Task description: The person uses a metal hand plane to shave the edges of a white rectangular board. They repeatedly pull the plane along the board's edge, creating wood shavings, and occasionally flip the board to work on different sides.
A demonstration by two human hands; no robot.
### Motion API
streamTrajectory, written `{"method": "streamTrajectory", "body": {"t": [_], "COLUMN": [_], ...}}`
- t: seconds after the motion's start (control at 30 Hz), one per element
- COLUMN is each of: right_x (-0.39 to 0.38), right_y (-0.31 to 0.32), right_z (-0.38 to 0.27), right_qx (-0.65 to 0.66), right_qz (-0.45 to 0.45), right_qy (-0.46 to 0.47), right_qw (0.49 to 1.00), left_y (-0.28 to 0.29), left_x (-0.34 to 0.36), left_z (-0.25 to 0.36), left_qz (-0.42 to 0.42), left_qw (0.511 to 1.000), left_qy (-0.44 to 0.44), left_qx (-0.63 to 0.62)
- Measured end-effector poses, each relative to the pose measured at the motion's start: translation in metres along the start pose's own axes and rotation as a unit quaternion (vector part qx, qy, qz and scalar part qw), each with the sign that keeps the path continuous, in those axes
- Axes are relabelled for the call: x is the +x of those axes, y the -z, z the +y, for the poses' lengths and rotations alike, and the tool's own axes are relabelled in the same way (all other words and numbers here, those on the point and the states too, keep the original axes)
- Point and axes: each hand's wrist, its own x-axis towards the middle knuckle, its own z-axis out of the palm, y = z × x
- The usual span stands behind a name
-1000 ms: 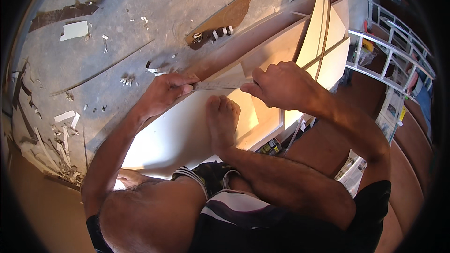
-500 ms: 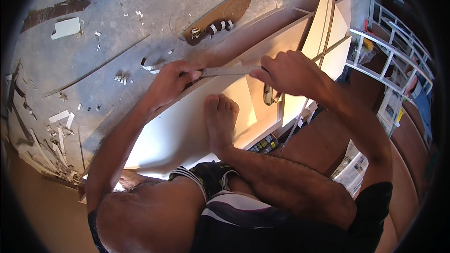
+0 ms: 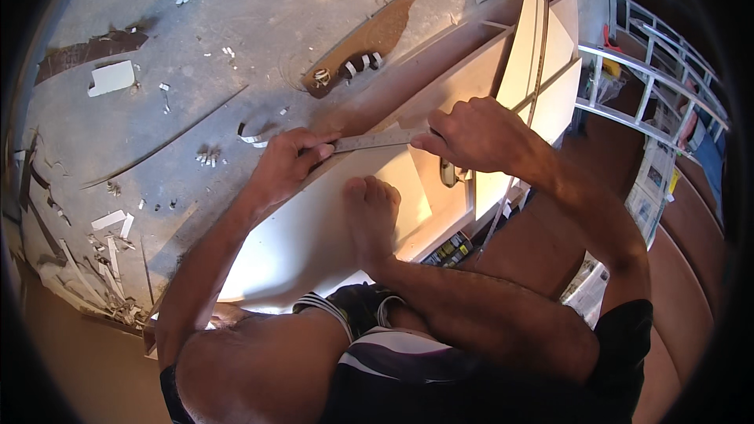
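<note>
At centre, a bare foot [image 3: 372,216] rests on a white board [image 3: 279,255]. Just above it, the fingers of the left hand [image 3: 292,161] and right hand [image 3: 481,137] grip a metal ruler [image 3: 377,141]. A ladder [image 3: 646,99] is upper right.

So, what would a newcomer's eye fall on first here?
Probably the ruler, stretched between the left hand and right hand near the middle. Then the bare foot on the pale panel, just below it in the picture, and the metal ladder on the right.
</note>
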Motion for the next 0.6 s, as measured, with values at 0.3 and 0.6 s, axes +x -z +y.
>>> {"method": "streamTrajectory", "body": {"t": [0.3, 0.6], "right_x": [0.014, 0.01], "right_y": [-0.003, -0.015], "right_z": [0.012, -0.034], "right_qx": [0.006, 0.088], "right_qz": [-0.02, -0.004], "right_qy": [0.001, 0.02], "right_qw": [1.0, 0.996], "left_y": [-0.001, 0.06], "left_x": [0.012, -0.046], "left_z": [0.0, 0.022], "left_qz": [0.021, -0.038], "left_qw": [0.999, 0.997], "left_qy": [-0.012, 0.021], "left_qx": [0.031, 0.068]}}
